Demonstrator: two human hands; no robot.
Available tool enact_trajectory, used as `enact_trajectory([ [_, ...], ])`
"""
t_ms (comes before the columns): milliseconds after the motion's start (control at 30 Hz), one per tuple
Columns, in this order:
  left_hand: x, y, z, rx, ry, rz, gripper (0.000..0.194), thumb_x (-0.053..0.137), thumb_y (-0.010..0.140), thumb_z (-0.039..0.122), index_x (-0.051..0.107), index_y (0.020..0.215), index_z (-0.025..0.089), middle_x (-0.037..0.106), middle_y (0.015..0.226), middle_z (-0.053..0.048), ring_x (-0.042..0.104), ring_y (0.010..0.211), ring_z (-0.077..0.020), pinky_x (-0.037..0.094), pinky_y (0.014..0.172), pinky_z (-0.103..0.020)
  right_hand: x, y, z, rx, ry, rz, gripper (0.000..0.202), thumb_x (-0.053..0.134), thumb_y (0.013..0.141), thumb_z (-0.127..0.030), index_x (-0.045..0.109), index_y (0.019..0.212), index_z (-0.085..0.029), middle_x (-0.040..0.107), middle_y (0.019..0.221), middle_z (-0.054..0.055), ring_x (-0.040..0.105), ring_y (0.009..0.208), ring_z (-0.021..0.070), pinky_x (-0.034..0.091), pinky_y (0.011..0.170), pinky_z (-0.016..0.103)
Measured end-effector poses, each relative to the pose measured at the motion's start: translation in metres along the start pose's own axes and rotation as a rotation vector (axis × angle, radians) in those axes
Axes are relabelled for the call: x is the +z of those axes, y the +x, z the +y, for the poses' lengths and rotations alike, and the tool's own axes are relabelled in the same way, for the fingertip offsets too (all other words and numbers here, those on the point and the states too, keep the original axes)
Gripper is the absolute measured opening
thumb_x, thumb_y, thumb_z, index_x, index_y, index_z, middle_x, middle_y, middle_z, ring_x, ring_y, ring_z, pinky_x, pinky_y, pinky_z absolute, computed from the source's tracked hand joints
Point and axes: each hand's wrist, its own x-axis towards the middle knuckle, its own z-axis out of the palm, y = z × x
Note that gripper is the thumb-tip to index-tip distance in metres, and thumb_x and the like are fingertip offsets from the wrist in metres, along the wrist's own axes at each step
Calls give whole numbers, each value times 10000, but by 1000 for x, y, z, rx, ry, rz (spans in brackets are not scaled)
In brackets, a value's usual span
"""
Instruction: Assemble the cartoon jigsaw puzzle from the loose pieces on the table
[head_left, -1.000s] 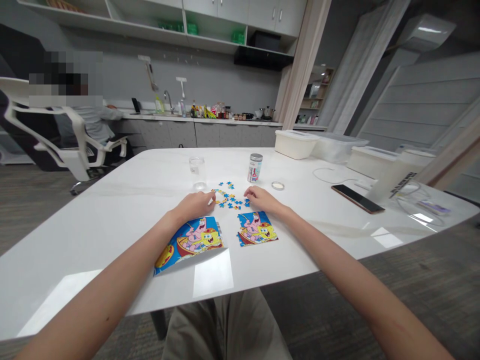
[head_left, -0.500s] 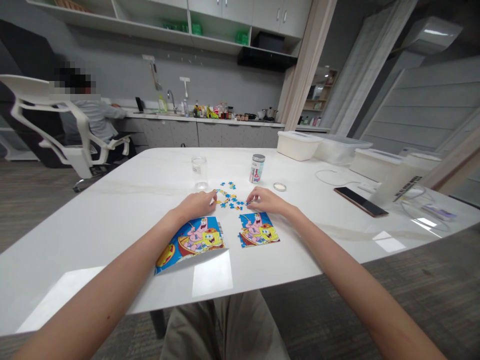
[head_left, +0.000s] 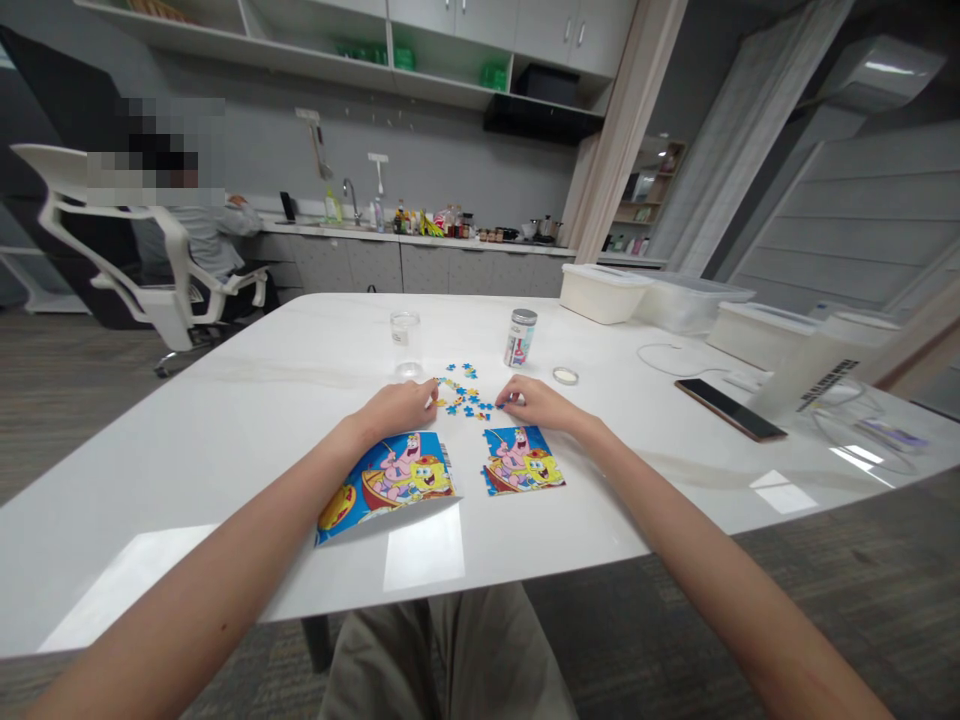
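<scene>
Loose jigsaw puzzle pieces [head_left: 469,393], mostly blue and yellow, lie scattered between my two hands. My left hand [head_left: 401,405] rests at their left edge with fingers curled together; what it may hold is hidden. At the right edge, my right hand [head_left: 538,402] pinches a small blue puzzle piece at its fingertips. Nearer me lies a partly joined puzzle [head_left: 523,460] with a pink and a yellow cartoon figure, its left edge jagged. Left of it, a picture sheet [head_left: 397,480] with the same figures lies slightly curled, partly behind my left forearm.
Beyond the pieces stand a clear jar [head_left: 406,345] and a printed canister [head_left: 520,338] with a silver lid. A round lid [head_left: 565,376] lies nearby. To the right are a phone [head_left: 730,409], a cable and white bins [head_left: 606,294]. A person sits in a chair [head_left: 176,270] far left.
The view has shifted slightly, so everything appears a little further right. Both hands stay almost in place at the pieces, with the right fingertips still pinched.
</scene>
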Motion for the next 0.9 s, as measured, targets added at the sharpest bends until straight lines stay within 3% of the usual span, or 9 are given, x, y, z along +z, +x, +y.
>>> enact_trajectory([
  [300,-2,-1,1,-6,-23,8,290,405,890,360,516,1113,214,690,895,-90,662,818,-257,476,708,-349,-1,-1,-2,34,-25,-2,172,624,781,-130,737,908,-155,604,865,53,583,753,145,459,740,266],
  [567,-4,-2,3,0,-7,-16,260,410,874,305,576,1043,200,693,902,-107,666,807,-256,466,670,-331,-1,-1,-2,50,-21,-11,152,625,779,-142,728,890,-159,597,847,40,575,750,141,450,749,265],
  [900,-6,-3,4,-9,20,-26,305,397,887,328,576,1099,202,699,944,-115,667,836,-261,470,681,-337,2,0,4,32,-29,-28,170,610,796,-170,722,923,-162,598,873,46,570,746,141,450,753,268],
])
